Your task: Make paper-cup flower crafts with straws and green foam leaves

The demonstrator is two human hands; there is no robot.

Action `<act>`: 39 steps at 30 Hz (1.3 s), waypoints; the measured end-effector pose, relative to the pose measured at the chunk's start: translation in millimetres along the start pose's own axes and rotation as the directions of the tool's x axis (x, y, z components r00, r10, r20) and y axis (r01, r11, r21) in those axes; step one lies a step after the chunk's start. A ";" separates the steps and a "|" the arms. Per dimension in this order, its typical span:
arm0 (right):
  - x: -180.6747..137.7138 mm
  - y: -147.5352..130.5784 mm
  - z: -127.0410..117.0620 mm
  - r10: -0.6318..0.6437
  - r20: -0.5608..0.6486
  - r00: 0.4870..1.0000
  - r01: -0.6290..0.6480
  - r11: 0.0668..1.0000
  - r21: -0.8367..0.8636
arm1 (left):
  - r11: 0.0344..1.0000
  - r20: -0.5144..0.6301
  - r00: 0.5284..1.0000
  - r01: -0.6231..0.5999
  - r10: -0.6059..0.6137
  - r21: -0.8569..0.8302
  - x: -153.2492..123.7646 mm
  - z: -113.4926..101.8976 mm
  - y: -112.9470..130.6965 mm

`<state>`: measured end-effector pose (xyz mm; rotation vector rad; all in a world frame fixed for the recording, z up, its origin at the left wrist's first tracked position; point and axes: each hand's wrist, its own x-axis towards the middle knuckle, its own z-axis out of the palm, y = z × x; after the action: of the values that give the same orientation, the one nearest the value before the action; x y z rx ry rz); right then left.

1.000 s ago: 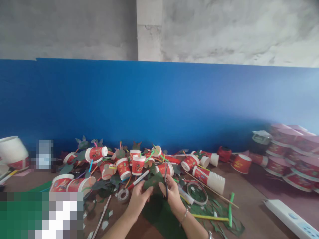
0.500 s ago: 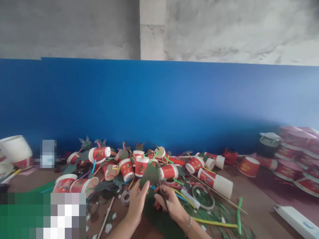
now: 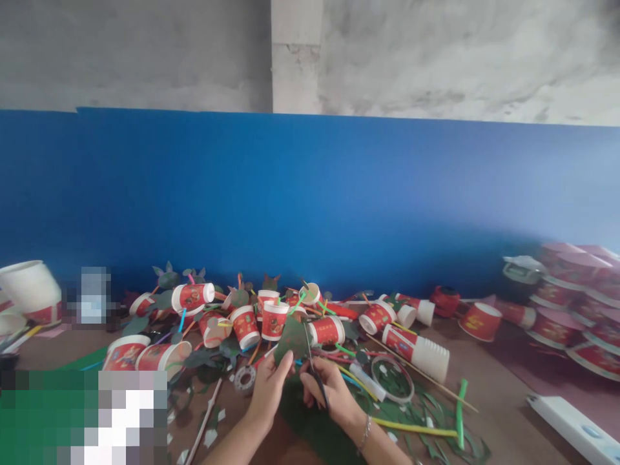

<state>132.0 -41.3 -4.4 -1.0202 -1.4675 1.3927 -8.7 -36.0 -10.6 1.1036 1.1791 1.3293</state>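
My left hand (image 3: 272, 386) pinches a dark green piece of paper (image 3: 292, 339) between thumb and fingers, holding it up off the table. My right hand (image 3: 332, 386) grips a pair of scissors (image 3: 317, 382) with dark handles. Their blades point up and away from me, along the right edge of the green paper. How far apart the blades are I cannot tell. Below both hands lies a larger dark green sheet (image 3: 314, 423). Just beyond the paper are red and white paper cups, among them an upright one (image 3: 274, 321) and one on its side (image 3: 328, 330).
Nested paper cups (image 3: 416, 352) lie to the right, near a roll of clear tape (image 3: 392, 379), a wooden stick (image 3: 465, 402), a green strip (image 3: 462, 413) and green scraps. A white box-like object (image 3: 574, 426) is at far right, below stacked red tubs (image 3: 557, 326). A blue wall panel (image 3: 310, 194) stands behind.
The green paper in my left hand has turned slightly and sits a little lower, with the scissors still along its right edge. The whole view has shifted slightly.
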 end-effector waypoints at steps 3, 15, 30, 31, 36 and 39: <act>0.2 -0.1 0.6 0.008 -0.018 1.000 -0.008 1.000 0.001 | 0.999 0.019 1.000 0.003 -0.004 0.036 -0.6 0.6 1.2; -0.6 -1.9 -1.7 0.023 -0.001 1.000 -0.022 0.999 0.038 | 0.994 0.111 0.990 0.091 -0.084 -0.065 -5.8 5.1 16.5; -0.5 -2.4 -2.0 0.024 -0.025 0.999 -0.023 0.999 0.021 | 0.991 0.160 0.983 0.100 -0.085 -0.089 -3.9 2.4 11.6; -0.7 -2.7 -2.4 0.022 -0.024 0.999 -0.022 0.999 0.025 | 0.992 0.167 0.983 0.096 -0.082 -0.080 -3.6 2.1 11.1; -0.6 -2.5 -2.6 0.008 -0.033 0.999 -0.007 1.000 0.020 | 0.991 0.169 0.982 0.103 -0.088 -0.082 -2.6 0.6 8.5; 0.4 -1.4 -2.3 0.005 -0.034 0.999 -0.004 1.000 0.021 | 0.986 0.157 0.983 0.119 -0.100 -0.115 -3.4 1.2 10.1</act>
<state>134.1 -40.3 -2.9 -1.0305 -1.4235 1.3844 -8.4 -39.5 -0.5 1.0162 1.0180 1.1966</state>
